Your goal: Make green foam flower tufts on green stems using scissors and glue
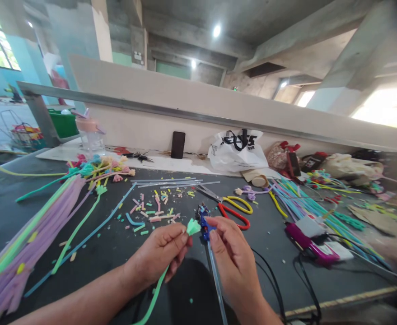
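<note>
My left hand (166, 250) pinches a pale green strip (156, 295) just below its flared, petal-like end (193, 226). The strip's tail hangs down to the bottom of the view. Close on the right, my right hand (234, 257) has thumb and forefinger curled at a blue glue gun (205, 228) with a stained, crusted tip. A clear glue stick (217, 282) runs from the gun back toward me. The flared end sits beside the gun; whether they touch is unclear. Scissors (234, 210) with red and yellow handles lie just beyond my right hand.
Small cut pieces (157, 214) scatter across the dark table. Clear sticks (174, 183) lie behind them. Purple and green strips (45, 225) are bundled at left, more strips (293, 203) at right. A magenta device (310, 246), black cables (269, 271), phone (178, 145) and white bag (237, 151) also show.
</note>
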Demonstrator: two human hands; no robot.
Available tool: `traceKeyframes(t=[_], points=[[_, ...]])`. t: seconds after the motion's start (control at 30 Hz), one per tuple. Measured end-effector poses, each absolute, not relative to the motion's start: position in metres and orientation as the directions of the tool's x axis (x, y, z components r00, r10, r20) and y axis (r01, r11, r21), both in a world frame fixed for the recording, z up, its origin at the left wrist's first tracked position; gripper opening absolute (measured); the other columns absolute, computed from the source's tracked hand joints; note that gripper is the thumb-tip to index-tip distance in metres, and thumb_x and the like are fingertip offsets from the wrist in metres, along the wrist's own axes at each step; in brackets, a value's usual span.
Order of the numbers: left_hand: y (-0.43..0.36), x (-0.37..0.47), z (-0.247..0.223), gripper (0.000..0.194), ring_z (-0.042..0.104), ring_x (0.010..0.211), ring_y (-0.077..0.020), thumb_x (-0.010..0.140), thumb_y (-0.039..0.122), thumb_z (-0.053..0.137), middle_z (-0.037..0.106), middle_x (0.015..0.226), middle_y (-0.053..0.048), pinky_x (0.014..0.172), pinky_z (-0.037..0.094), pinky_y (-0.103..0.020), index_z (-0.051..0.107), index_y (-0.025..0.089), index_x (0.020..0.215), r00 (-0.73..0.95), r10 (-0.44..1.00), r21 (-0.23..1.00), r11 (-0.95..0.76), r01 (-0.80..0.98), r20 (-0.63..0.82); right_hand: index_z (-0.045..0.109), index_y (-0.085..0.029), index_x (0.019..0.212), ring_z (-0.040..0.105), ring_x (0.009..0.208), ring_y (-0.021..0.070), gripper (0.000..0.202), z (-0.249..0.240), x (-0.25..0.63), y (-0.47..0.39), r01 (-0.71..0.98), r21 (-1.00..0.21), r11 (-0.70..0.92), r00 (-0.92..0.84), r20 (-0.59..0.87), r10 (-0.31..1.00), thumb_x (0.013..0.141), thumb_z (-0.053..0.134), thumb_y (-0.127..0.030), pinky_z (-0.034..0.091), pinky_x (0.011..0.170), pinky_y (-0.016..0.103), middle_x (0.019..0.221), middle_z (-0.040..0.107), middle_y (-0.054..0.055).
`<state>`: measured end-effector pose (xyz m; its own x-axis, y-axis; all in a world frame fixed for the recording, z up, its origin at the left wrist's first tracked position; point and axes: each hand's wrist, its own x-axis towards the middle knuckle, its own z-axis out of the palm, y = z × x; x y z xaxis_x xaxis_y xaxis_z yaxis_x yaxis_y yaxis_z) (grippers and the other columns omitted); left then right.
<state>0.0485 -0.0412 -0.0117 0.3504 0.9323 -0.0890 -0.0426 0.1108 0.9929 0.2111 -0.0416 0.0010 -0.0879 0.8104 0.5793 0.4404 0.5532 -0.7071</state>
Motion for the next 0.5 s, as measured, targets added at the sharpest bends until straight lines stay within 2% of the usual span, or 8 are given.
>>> traceKeyframes(t=[0.1,0.2,0.33,0.5], points=[[-0.039,0.048,-0.014,0.031,0.035,0.031,-0.0038,0.084,0.047,0.043,0.041,0.05,0.008,0.027,0.03,-0.013,0.049,0.018,0.074,0.307,0.95,0.997,0.07,-0.016,-0.062,0.055,-0.023,0.117,0.052,0.105,0.0227,0.032,-0.005,0.21,-0.044,0.604,-0.474,0.641,-0.192,0.694,0.694,0.087,0.046,-0.017,0.045,0.088,0.038,0.11,0.057,0.01],[-0.038,0.047,-0.016,0.032,0.038,0.032,-0.0039,0.084,0.046,0.042,0.042,0.051,0.008,0.028,0.031,-0.013,0.049,0.018,0.073,0.269,0.963,1.0,-0.005,0.029,-0.003,0.044,-0.023,0.131,0.05,0.109,0.023,0.046,-0.01,0.206,-0.046,0.651,-0.32,0.688,-0.296,0.728,0.618,0.086,0.046,-0.012,0.047,0.089,0.038,0.115,0.053,0.011],[-0.036,0.046,-0.018,0.032,0.037,0.031,-0.0046,0.085,0.047,0.039,0.042,0.052,0.008,0.028,0.03,-0.014,0.048,0.019,0.072,0.225,0.974,0.996,-0.044,0.076,0.026,0.038,-0.024,0.135,0.051,0.108,0.0249,0.051,-0.013,0.202,-0.048,0.68,-0.247,0.691,-0.344,0.724,0.598,0.086,0.045,-0.013,0.048,0.087,0.041,0.117,0.052,0.012],[-0.036,0.044,-0.015,0.031,0.04,0.035,-0.0058,0.086,0.043,0.039,0.042,0.049,0.006,0.032,0.031,-0.015,0.047,0.019,0.068,0.184,0.977,0.971,-0.143,0.193,0.107,0.044,-0.019,0.132,0.052,0.106,0.0249,0.048,-0.015,0.202,-0.048,0.682,-0.239,0.692,-0.367,0.706,0.606,0.085,0.046,-0.012,0.049,0.085,0.04,0.114,0.053,0.013]])
